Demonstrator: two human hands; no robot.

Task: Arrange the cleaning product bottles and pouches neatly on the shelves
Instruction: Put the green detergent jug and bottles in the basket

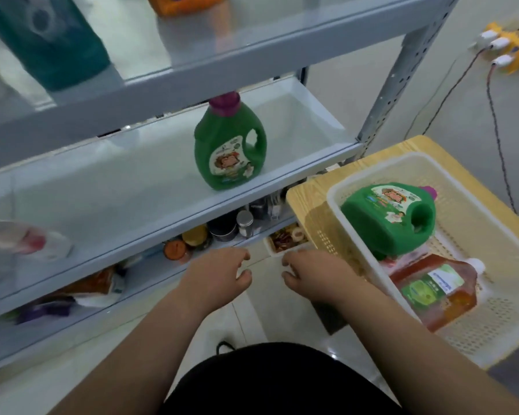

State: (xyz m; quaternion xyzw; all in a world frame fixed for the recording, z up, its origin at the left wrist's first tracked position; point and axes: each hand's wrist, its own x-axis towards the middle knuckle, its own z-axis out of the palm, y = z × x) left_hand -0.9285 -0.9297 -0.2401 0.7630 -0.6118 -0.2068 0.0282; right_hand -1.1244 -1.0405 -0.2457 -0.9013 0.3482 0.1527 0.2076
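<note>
Green bottle (229,145) with a purple cap stands upright at the centre of the frame, on the middle shelf (132,187), well apart from anything else there. A second green bottle (393,218) of the same kind lies on its side in the white basket (372,163) at the right, and an orange pouch (426,292) with a white spout lies just below it. The basket sits on the wooden tabletop (306,193).

I judge the task partly done. One bottle is placed, a teal pouch (42,40) and an orange pack (186,3) are on the top shelf at the upper left, and a blurred pouch (27,241) lies at the left edge. The two basket items are left to shelve.

Both green bottles carry a cartoon label, and the pouch has a green and white one. No writing is legible.

At lower centre, the left hand (222,280) and right hand (312,277) hover near each other. Each grip is loosely curled and holds nothing. Jars (222,229) crowd the lower shelf.
</note>
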